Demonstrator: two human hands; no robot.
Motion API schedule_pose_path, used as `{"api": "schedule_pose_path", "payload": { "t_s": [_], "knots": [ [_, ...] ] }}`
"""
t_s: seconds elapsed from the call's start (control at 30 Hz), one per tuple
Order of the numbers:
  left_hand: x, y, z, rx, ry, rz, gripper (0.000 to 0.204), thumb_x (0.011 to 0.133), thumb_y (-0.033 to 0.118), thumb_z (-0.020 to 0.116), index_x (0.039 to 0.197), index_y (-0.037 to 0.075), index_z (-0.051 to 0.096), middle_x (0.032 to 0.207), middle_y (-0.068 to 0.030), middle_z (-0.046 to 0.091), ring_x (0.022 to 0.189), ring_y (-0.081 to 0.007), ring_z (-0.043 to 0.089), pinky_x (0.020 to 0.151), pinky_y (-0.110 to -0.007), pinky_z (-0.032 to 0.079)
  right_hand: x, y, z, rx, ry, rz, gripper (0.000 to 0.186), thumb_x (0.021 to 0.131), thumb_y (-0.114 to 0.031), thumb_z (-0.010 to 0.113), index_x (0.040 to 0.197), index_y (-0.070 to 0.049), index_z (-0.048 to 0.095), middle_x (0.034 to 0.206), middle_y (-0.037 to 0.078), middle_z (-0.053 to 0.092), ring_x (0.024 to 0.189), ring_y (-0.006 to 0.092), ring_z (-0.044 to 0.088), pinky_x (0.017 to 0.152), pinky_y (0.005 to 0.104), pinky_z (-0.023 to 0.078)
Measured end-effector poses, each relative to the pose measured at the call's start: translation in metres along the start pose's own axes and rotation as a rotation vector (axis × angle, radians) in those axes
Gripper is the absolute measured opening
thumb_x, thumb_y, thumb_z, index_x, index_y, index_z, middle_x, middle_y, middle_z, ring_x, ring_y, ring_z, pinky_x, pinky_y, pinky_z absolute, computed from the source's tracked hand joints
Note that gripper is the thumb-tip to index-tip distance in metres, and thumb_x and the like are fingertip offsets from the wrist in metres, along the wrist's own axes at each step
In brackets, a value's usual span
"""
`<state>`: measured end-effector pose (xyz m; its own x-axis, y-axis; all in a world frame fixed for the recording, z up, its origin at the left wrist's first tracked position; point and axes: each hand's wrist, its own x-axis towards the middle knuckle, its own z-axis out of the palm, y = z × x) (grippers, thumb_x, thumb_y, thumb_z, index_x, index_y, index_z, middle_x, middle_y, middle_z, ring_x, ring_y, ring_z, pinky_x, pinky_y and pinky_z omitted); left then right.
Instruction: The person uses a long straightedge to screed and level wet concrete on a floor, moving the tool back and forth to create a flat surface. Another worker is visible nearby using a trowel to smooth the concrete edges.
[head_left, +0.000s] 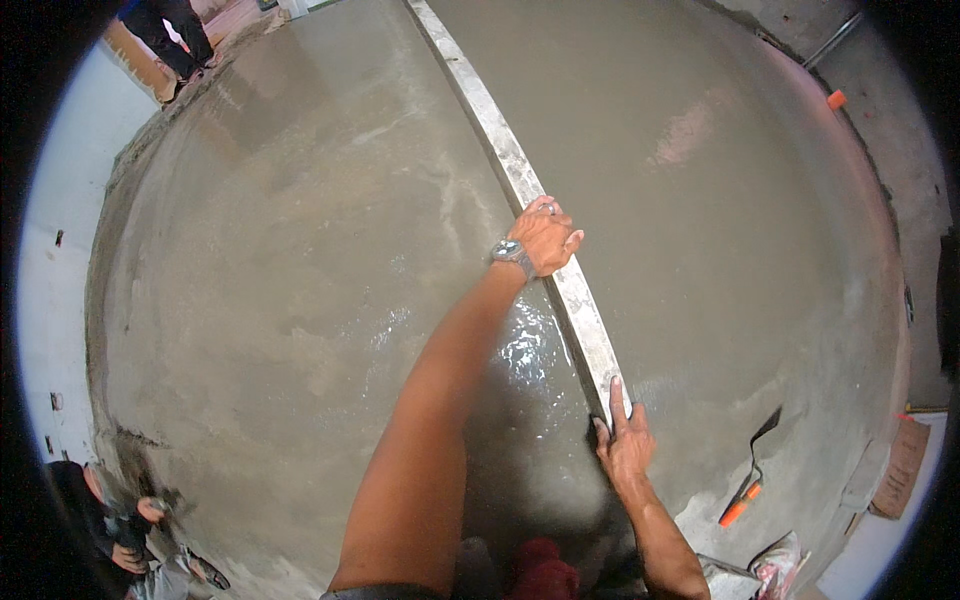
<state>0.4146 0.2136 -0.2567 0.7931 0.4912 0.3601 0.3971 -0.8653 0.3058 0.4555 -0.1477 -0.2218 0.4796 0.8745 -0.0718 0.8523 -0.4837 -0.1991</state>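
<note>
A long, pale, cement-smeared screed bar [583,305] lies across wet grey cement [330,220], running from near my body to the far edge. My left hand [545,238], with a wristwatch [512,255] above it, is closed over the bar around its middle. At the near end, my right hand [627,445] grips the bar, its index finger stretched along the top face. Part of the right thumb shows beside the bar's left edge; the underside of both grips is hidden.
A trowel with an orange handle [735,507] lies on the cement at the near right. A crumpled bag [780,562] and a cardboard piece [900,468] are close by. One person crouches [110,530] at the lower left; another's legs [168,35] stand far left. White wall [65,320] borders the left.
</note>
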Motion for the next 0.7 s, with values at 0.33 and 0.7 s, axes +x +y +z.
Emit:
{"api": "schedule_pose_path", "payload": {
  "t_s": [0.33,0.7],
  "knots": [
    [0.008,0.012,-0.018,-0.021,-0.119,0.009,0.044,0.096,0.033,0.041,0.095,0.002,0.071,0.101,-0.0142,0.068,0.111,-0.0277,0.056,0.111,-0.042,0.028,0.003,-0.002,-0.006,0.001,-0.03,0.02,0.081,0.081,-0.017,0.072,0.15,-0.025,0.03,0.088,0.017,0.048,0.073,0.0344,0.054,0.064,0.0447,0.047],
    [0.0,0.018,-0.02,-0.012,-0.026,0.009,0.044,0.096,0.034,0.042,0.1,0.001,0.069,0.101,-0.0146,0.068,0.11,-0.0302,0.056,0.112,-0.043,0.028,-0.003,0.001,-0.016,-0.001,-0.062,0.031,0.083,0.079,-0.015,0.073,0.15,-0.026,0.03,0.087,0.015,0.048,0.073,0.0318,0.055,0.061,0.0438,0.048]
  ]
}}
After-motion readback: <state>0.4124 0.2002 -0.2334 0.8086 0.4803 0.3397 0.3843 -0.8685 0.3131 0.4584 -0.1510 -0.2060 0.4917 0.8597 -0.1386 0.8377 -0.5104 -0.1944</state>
